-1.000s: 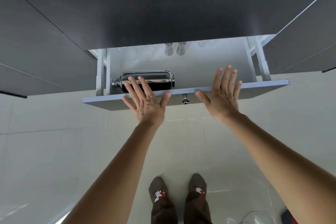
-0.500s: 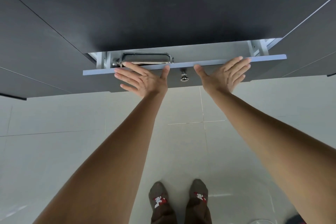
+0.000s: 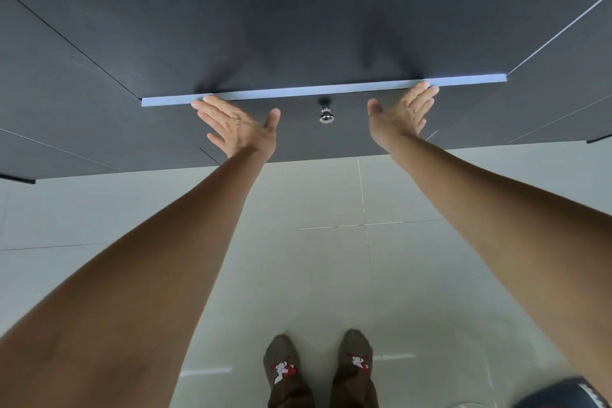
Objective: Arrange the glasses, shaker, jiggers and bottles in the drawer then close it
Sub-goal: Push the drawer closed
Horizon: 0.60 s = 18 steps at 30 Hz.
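Note:
The dark drawer front (image 3: pixel 298 139) with its pale top edge (image 3: pixel 331 89) sits pushed in under the dark countertop (image 3: pixel 298 10); only that thin edge shows. A small metal knob (image 3: pixel 326 116) sticks out at its middle. My left hand (image 3: pixel 236 127) lies flat against the front, left of the knob, fingers spread. My right hand (image 3: pixel 402 113) presses flat to the right of the knob, fingertips at the top edge. Both hands hold nothing. The shaker, glasses, jiggers and bottles are hidden inside.
Dark cabinet fronts (image 3: pixel 66 129) run to both sides of the drawer. Pale floor tiles (image 3: pixel 331 258) lie below, with my socked feet (image 3: pixel 318 371) on them. A dark rounded object (image 3: pixel 563 394) shows at the bottom right corner.
Both hands pushed the drawer in from about half open to shut. The metal shaker and the glasses inside went out of sight under the countertop.

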### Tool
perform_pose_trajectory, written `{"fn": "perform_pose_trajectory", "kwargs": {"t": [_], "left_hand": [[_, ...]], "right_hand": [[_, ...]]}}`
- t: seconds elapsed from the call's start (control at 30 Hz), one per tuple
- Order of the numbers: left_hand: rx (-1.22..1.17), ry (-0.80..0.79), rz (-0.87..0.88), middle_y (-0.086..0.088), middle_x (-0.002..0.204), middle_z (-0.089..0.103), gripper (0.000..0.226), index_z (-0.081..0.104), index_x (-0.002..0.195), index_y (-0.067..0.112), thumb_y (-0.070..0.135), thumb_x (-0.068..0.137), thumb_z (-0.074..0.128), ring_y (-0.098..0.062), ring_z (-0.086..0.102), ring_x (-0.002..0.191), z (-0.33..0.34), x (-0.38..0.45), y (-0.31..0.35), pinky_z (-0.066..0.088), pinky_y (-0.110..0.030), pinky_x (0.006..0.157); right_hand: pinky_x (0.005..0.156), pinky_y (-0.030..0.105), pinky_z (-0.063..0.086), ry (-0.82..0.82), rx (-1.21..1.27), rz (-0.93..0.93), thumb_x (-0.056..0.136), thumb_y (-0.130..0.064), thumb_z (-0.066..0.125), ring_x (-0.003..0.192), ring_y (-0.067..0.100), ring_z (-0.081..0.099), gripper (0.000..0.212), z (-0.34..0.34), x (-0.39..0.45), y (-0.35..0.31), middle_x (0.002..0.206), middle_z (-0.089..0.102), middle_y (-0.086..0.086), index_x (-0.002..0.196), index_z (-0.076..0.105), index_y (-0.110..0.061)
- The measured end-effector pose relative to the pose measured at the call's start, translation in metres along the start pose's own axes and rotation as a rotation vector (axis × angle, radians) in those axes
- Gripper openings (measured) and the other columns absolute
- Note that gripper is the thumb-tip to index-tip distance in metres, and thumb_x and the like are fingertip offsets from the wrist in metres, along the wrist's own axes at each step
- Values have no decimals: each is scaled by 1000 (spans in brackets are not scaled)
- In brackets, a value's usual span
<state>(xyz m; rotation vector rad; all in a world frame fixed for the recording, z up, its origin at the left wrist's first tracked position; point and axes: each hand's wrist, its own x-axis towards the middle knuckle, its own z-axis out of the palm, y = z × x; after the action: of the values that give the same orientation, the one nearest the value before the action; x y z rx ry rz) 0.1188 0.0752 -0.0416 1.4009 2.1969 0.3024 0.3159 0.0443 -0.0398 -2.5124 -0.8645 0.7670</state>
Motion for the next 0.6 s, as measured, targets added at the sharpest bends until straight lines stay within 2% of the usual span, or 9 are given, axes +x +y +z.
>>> {"fn": "perform_pose_trajectory", "kwargs": {"t": [0.17,0.37,0.5,0.6], "left_hand": [[16,-30,59,-21,159,-17,107,-13,148,-4,51,88,57,-31,-7,150,-7,4,-4,18,-44,120],[33,-110,133,-17,159,-20,104,-16,149,-1,44,90,57,-27,-10,150,-18,5,-16,15,-43,121],[30,-179,166,-9,161,-19,99,-17,150,4,42,92,54,-22,-11,150,-31,8,-26,18,-43,122],[41,-185,190,-7,162,-14,93,-15,150,5,41,95,51,-24,-12,150,-42,3,-33,11,-43,123]], "right_hand": [[120,43,8,-37,-56,-42,95,-21,42,149,26,-9,80,-4,2,5,159,-20,12,148,-16,-5],[120,43,8,-108,-144,-85,96,-18,41,149,25,-9,79,-14,4,13,160,-20,10,148,-17,-6],[119,46,8,-142,-215,-110,97,-18,42,149,25,-11,77,-25,3,17,160,-17,9,149,-14,-5],[120,48,8,-143,-253,-127,98,-20,41,149,26,-11,76,-35,-5,16,161,-17,8,149,-13,-6]]}}
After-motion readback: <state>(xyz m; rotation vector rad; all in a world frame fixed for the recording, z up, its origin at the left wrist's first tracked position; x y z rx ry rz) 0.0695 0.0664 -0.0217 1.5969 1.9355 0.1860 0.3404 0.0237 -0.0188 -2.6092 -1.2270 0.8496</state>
